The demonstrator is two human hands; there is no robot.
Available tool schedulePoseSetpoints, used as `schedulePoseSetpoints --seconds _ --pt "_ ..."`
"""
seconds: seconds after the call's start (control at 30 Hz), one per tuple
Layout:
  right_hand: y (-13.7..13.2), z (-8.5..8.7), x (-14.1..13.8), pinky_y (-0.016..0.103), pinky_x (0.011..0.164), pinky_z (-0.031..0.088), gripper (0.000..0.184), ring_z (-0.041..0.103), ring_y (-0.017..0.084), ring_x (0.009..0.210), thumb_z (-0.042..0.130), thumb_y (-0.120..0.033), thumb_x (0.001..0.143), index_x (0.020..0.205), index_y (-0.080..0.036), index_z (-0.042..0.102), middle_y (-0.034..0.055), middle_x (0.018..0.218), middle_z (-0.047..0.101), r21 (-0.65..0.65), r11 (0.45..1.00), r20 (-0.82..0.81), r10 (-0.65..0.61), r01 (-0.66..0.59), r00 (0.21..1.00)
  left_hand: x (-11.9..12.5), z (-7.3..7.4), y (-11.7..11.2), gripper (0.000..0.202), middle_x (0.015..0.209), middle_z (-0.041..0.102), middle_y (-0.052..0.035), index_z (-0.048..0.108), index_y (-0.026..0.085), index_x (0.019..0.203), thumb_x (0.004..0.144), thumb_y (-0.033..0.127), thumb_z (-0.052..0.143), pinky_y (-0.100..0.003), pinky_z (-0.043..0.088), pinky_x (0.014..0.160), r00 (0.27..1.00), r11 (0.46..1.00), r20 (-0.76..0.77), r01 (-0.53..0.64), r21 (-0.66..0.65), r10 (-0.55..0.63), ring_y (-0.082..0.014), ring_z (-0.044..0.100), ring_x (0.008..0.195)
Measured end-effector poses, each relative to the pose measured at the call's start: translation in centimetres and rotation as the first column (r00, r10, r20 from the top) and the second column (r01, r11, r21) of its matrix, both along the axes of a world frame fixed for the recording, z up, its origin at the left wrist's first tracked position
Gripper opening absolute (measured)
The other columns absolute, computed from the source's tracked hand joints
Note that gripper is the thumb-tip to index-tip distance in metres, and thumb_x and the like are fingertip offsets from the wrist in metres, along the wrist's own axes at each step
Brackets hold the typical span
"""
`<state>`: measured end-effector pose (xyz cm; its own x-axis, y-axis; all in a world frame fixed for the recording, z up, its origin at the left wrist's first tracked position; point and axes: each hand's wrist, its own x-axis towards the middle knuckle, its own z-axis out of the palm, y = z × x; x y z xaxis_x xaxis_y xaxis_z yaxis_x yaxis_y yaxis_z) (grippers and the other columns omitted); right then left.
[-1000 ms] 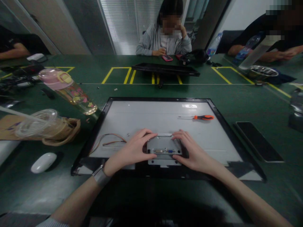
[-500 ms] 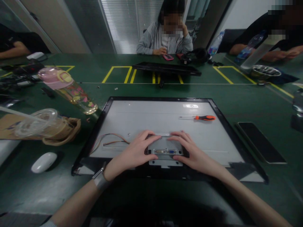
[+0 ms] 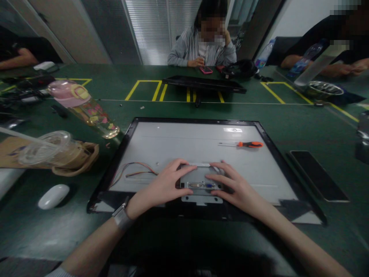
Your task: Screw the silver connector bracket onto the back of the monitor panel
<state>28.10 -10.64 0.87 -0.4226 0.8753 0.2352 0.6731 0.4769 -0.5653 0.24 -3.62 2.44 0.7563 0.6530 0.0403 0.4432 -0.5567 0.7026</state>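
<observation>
My left hand point(image 3: 161, 186) and my right hand point(image 3: 238, 190) both clasp one metal box point(image 3: 198, 177), one hand at each end, with fingers curled over its top and sides, so neither hand is spread wide. The box sits between my two hands on the pale back of one panel point(image 3: 178, 144), near the panel edge closest to me. Its front face shows two sockets: a pale port point(image 3: 194, 185) and a blue port point(image 3: 209, 185). One screwdriver point(image 3: 249, 144) with an orange handle lies on the panel beyond my right hand, well apart from it. One bundle of thin wires point(image 3: 135, 171) curves over the panel just left of my left hand. On the green bench point(image 3: 288, 123), one white mouse point(image 3: 53, 196) lies far left of my left wrist, and one black phone point(image 3: 318, 175) lies right of my right hand. One watch point(image 3: 122, 217) sits on my left wrist.
</observation>
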Motion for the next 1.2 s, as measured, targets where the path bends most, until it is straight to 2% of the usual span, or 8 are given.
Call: schedulePoseSetpoints --seconds 0.23,0.57,0.83,0.97,1.03,1.07,1.13,1.2 --pt "-0.4 0.7 0.1 0.068 0.116 0.036 0.039 0.049 0.033 0.141 0.058 -0.021 0.095 0.133 -0.031 0.063 0.0119 0.148 0.054 0.002 1.000 0.017 0.023 -0.023 1.000 -0.1 -0.2 0.0 0.066 0.138 0.049 -0.0094 0.050 0.032 0.145 0.086 0.032 0.076 -0.055 0.045 0.112 1.000 1.000 -0.006 -0.002 -0.006 0.002 -0.0308 0.051 0.129" --pt "-0.3 0.6 -0.4 0.071 0.113 0.038 0.045 0.052 0.035 0.137 0.066 -0.021 0.088 0.132 -0.033 0.063 0.0115 0.143 0.057 0.020 1.000 -0.001 -0.006 0.006 1.000 -0.2 0.4 0.1 0.061 0.139 0.051 -0.0095 0.053 0.031 0.143 0.086 0.028 0.072 -0.054 0.045 0.112 0.999 1.000 0.050 0.009 -0.030 -0.008 -0.0302 0.052 0.130" --pt "-0.5 0.2 -0.3 0.069 0.117 0.034 0.045 0.047 0.034 0.142 0.064 -0.022 0.089 0.133 -0.032 0.060 0.0108 0.148 0.053 -0.038 0.999 0.013 -0.006 0.007 1.000 -0.2 0.3 0.0 0.059 0.137 0.052 -0.0091 0.056 0.029 0.140 0.084 0.024 0.071 -0.052 0.046 0.111 0.998 0.999 0.060 0.003 -0.039 0.000 -0.0289 0.053 0.128" --pt "-0.5 1.3 -0.1 0.063 0.114 0.041 0.045 0.047 0.034 0.142 0.063 -0.026 0.092 0.136 -0.032 0.057 0.0111 0.152 0.048 -0.060 0.998 -0.030 -0.020 0.018 0.999 -0.3 0.1 0.1 0.062 0.141 0.049 -0.0102 0.053 0.029 0.142 0.083 0.028 0.074 -0.054 0.044 0.113 0.998 0.999 0.057 0.015 -0.040 -0.012 -0.0302 0.050 0.131" --pt "-0.1 2.2 1.1 0.060 0.110 0.046 0.047 0.049 0.035 0.140 0.061 -0.031 0.093 0.140 -0.032 0.053 0.0117 0.153 0.047 -0.016 0.996 -0.068 -0.090 0.089 0.994 -0.3 0.2 0.1 0.061 0.141 0.050 -0.0101 0.053 0.029 0.142 0.085 0.031 0.074 -0.055 0.044 0.113 0.997 0.998 0.070 0.015 -0.053 -0.011 -0.0305 0.050 0.130" --pt "0.4 2.5 2.0 0.061 0.110 0.045 0.046 0.049 0.036 0.139 0.059 -0.032 0.094 0.140 -0.032 0.053 0.0117 0.152 0.049 0.050 0.985 -0.068 -0.164 0.168 0.984 -0.4 0.3 0.1 0.060 0.140 0.050 -0.0098 0.054 0.030 0.141 0.085 0.032 0.074 -0.055 0.045 0.112 0.997 0.998 0.078 0.011 -0.064 -0.006 -0.0303 0.051 0.129" --pt "1.5 2.7 4.5 0.064 0.112 0.041 0.045 0.049 0.037 0.138 0.057 -0.032 0.095 0.140 -0.031 0.053 0.0128 0.147 0.052 0.184 0.914 -0.030 -0.362 0.361 0.932 -0.3 0.6 0.0 0.056 0.139 0.051 -0.0093 0.054 0.030 0.141 0.088 0.033 0.072 -0.052 0.051 0.105 0.996 0.995 0.092 -0.002 -0.097 0.011 -0.0292 0.055 0.125" --pt "3.0 2.1 7.5 0.065 0.111 0.040 0.050 0.048 0.040 0.137 0.059 -0.034 0.093 0.142 -0.026 0.052 0.0167 0.145 0.052 0.298 0.837 0.027 -0.489 0.460 0.872 -0.2 0.7 0.0 0.051 0.138 0.052 -0.0092 0.055 0.030 0.139 0.090 0.033 0.069 -0.044 0.058 0.093 0.994 0.992 0.107 -0.018 -0.127 0.032 -0.0272 0.058 0.118"
